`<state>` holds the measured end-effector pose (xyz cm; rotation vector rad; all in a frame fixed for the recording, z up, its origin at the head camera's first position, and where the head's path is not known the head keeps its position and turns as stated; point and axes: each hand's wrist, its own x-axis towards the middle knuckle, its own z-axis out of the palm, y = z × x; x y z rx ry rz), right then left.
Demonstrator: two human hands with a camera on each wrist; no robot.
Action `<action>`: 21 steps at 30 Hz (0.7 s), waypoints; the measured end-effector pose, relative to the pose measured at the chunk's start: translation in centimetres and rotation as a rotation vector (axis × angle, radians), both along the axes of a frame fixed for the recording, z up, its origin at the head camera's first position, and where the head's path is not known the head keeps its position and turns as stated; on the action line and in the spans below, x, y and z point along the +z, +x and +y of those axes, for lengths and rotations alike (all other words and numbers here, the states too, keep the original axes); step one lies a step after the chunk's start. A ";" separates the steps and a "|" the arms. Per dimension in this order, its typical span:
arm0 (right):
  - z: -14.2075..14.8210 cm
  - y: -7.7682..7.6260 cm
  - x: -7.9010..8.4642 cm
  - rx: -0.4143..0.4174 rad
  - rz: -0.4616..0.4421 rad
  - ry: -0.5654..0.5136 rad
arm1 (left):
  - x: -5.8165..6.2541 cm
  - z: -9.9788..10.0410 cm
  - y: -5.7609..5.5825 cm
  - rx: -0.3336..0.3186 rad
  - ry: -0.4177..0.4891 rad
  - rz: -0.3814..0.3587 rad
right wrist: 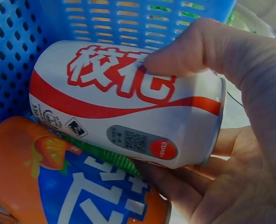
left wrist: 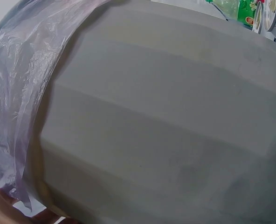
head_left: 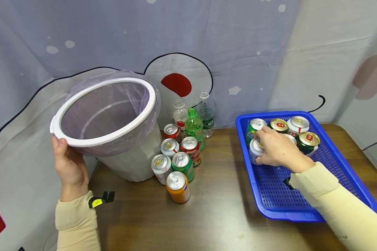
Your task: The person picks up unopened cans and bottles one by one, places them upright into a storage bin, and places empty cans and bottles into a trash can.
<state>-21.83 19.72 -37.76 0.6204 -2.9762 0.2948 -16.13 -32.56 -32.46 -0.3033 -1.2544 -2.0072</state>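
Note:
A pale trash bin (head_left: 128,164) with a white rim ring and a thin purple liner bag (left wrist: 21,93) stands tilted at the left. My left hand (head_left: 69,164) grips its rim, thumb on the ring and fingers underneath. Inside the blue basket (head_left: 254,195), my right hand (head_left: 278,148) holds a white can with a red stripe (right wrist: 124,102). The thumb lies on the can's side, with fingers around the other side. An orange can (right wrist: 72,172) lies against it in the right wrist view; the hand hides it in the head view.
More cans, including a gold-topped one (head_left: 308,139), stand in the basket. Between bin and basket are several cans, an orange soda can (head_left: 178,187) foremost. Behind them stand a green bottle (head_left: 194,127) and two clear bottles (head_left: 207,115). A patterned curtain (head_left: 238,52) hangs behind the table.

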 end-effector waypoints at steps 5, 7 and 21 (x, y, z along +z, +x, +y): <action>0.1 0.2 -0.3 0.007 0.042 -0.017 | -0.1 0.0 0.0 -0.001 -0.001 0.003; 0.2 0.3 -0.3 0.003 0.063 -0.023 | -0.1 0.0 0.0 0.000 -0.002 0.002; 0.3 0.2 -0.8 -0.030 0.108 0.026 | -0.1 0.0 -0.1 -0.001 -0.008 0.004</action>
